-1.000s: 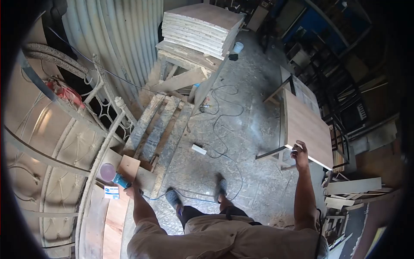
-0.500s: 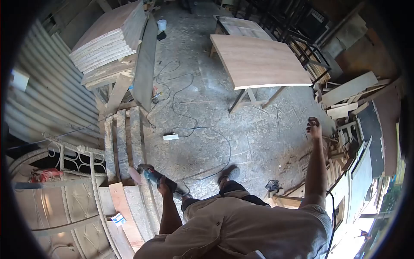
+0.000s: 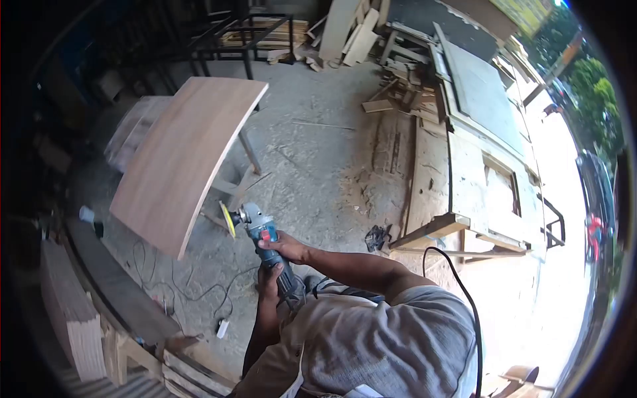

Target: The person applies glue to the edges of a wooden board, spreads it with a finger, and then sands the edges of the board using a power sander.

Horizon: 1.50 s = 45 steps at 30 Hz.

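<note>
L fingers [image 3: 271,273] & R fingers [image 3: 271,243] wrapped rd grinder [image 3: 269,257] — panel [image 3: 189,146] nr disc [image 3: 227,219], cord [image 3: 229,290] + scrap wood [image 3: 421,99] on flr [image 3: 292,159].

Grinder [image 3: 257,229] right of board [image 3: 189,156]; stacked panels [image 3: 85,345] left; scrap wood [image 3: 417,99] beyond, right.

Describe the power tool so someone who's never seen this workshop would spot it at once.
Find the large pinkish-brown board left of centre. Beside the lower end of its pale edge, the right hand and left hand grip the blue-grey power tool. Its yellow-edged disc and small red part set it apart from the plain board and grey floor.
</note>
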Each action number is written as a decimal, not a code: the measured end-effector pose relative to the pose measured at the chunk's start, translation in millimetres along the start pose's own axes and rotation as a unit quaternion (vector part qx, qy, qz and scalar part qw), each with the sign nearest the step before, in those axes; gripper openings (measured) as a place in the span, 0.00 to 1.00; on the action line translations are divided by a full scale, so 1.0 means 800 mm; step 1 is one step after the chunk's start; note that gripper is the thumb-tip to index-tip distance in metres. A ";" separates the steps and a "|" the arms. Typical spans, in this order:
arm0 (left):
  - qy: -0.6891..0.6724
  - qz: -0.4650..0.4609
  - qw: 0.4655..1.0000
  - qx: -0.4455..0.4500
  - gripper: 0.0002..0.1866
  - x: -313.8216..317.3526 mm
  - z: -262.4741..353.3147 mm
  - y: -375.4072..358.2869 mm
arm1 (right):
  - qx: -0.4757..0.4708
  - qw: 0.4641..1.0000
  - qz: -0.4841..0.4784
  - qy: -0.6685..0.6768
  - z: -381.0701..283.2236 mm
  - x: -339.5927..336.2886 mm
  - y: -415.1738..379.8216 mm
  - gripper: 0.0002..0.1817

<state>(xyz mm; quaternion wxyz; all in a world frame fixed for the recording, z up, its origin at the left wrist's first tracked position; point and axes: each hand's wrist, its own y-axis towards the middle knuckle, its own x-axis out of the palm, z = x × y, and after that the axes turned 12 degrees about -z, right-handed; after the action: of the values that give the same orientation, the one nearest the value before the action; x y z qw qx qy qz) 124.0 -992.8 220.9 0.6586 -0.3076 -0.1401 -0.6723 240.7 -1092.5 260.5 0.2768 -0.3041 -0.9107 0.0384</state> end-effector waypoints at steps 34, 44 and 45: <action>0.841 0.206 0.495 0.077 0.26 -0.263 0.162 0.584 | -0.315 0.945 0.090 -0.020 -0.100 -0.681 0.451 0.41; 0.798 0.315 0.492 0.144 0.19 -0.263 0.126 0.606 | -0.411 0.898 0.092 -0.130 -0.027 -0.727 0.567 0.47; 0.792 0.317 0.502 0.143 0.18 -0.262 0.125 0.607 | -0.419 0.893 0.074 -0.145 -0.026 -0.731 0.575 0.47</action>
<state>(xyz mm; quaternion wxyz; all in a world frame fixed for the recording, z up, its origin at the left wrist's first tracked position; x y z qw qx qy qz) 607.1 -811.2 67.8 0.6983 0.4279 0.4528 -0.3524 883.8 -1057.1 -112.3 -0.0149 -0.4495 -0.8471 -0.2830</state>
